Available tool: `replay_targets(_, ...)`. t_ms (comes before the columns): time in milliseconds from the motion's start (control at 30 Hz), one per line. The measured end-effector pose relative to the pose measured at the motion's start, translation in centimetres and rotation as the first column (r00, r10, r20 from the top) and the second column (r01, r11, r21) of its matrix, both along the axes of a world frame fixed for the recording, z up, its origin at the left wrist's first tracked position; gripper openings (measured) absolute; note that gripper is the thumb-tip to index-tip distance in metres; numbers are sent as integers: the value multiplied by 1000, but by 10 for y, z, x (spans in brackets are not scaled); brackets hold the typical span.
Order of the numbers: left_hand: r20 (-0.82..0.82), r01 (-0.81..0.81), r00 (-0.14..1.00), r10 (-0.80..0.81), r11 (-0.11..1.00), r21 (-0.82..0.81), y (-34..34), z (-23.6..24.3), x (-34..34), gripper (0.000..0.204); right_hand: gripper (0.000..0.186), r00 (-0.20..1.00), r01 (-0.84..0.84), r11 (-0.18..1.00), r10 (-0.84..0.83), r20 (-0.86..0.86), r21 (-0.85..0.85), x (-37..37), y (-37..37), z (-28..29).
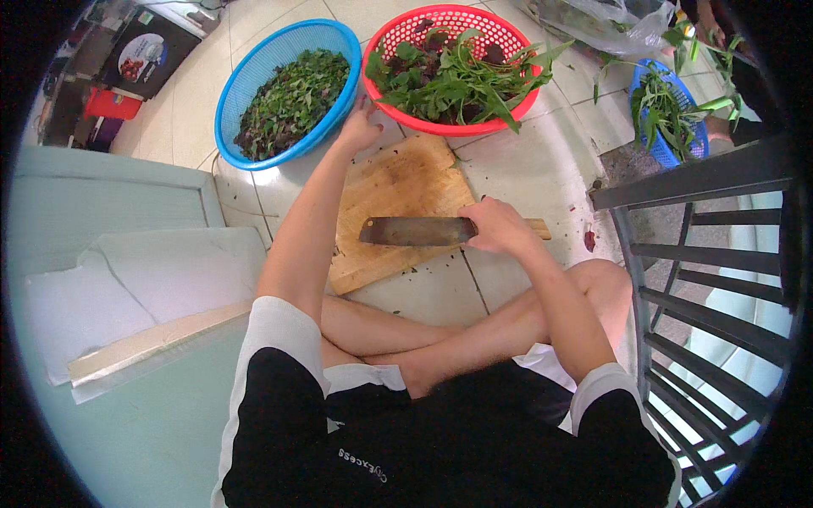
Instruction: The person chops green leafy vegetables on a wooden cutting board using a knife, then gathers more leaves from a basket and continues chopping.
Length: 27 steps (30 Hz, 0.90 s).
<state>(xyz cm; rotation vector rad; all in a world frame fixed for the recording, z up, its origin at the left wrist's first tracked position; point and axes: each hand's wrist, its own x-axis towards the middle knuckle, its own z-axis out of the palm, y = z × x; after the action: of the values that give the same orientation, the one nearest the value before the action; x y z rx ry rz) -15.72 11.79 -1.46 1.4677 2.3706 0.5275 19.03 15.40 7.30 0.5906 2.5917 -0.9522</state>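
Note:
My right hand is closed round the wooden handle of a cleaver. Its dark, broad blade points left, over the wooden cutting board. The board lies on the floor before my crossed legs, with a damp brown patch and a few green scraps around it. My left hand reaches past the board's far left corner, fingers stretched up between the rims of two baskets. On the left, the blue basket holds chopped green and purple leaves. Whole leafy stems fill the red basket on the right.
A smaller blue basket of long greens stands at the far right, near another person's hand and a clear plastic bag. Black metal railings rise at my right. A pale green panel stands close on my left.

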Motion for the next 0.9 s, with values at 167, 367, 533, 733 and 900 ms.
replay_targets(167,134,-97,986,99,995,-20,-5,19,20,53,26,998,46,998,-47,41,34,13,17,-13)
replay_targets(367,514,-319,852,98,876,361,-61,73,77,18,25,998,68,997,-68,-12,25,8,13,-15)
replay_targets(533,686,-447,726,51,793,414,-100,119,126,19,28,992,74,997,-76,-101,-17,9,12,-30)
replay_targets(733,703,-476,707,81,789,389,-148,138,166,20,28,992,72,997,-70,-109,21,7,10,-38)
replay_targets(900,673,-466,733,93,790,398,-173,151,176,15,31,981,113,993,-106,-164,33,6,9,-43)
